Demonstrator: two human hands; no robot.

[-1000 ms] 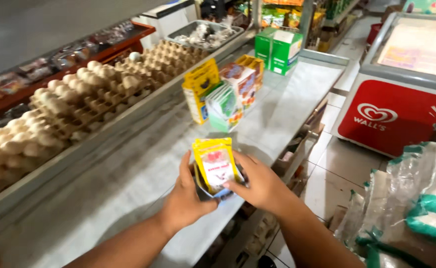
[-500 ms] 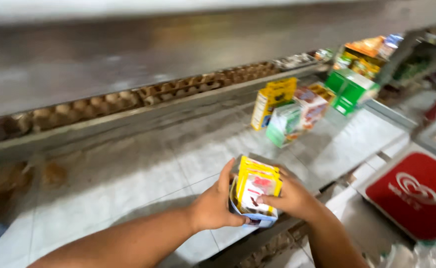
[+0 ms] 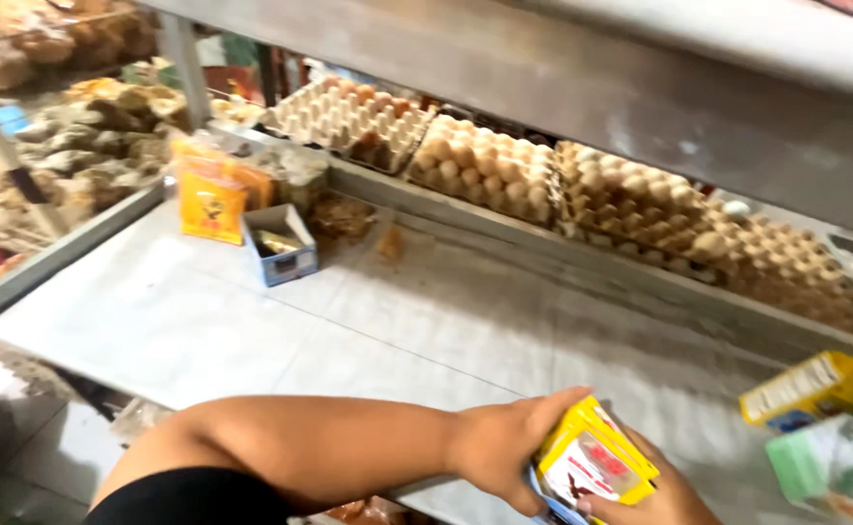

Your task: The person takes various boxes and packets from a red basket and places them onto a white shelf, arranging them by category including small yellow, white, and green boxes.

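The yellow packet (image 3: 590, 465) sits at the bottom right of the view, over the near edge of the counter (image 3: 348, 321), held between both hands. It is a small stack of flat yellow sachets with a red-and-white panel on the face, tilted with its top toward the counter's back rail. The left hand (image 3: 504, 449) wraps its fingers around the packet's left edge and top corner, pressed against it. The right hand (image 3: 655, 491) comes up from under the packet, with the thumb pinching the lower face; most of that hand is cut off by the picture's edge. A blue strip shows under the packet, but what it is cannot be told.

Right of the packet, on the counter, stand a yellow box (image 3: 805, 389) and a pale green box (image 3: 830, 467), both partly cut off. The counter itself is grey and worn, with a raised metal rail along its back.

Behind that rail, beyond the packet, lie egg trays (image 3: 485, 160) in a row, filled with light brown eggs, running from the middle of the view to the right edge. Far left of the packet, at the counter's other end, a small blue box (image 3: 280, 255) stands open, and just beside it leans an orange pack (image 3: 212, 204). Behind these are heaps of brownish goods, too blurred to name.
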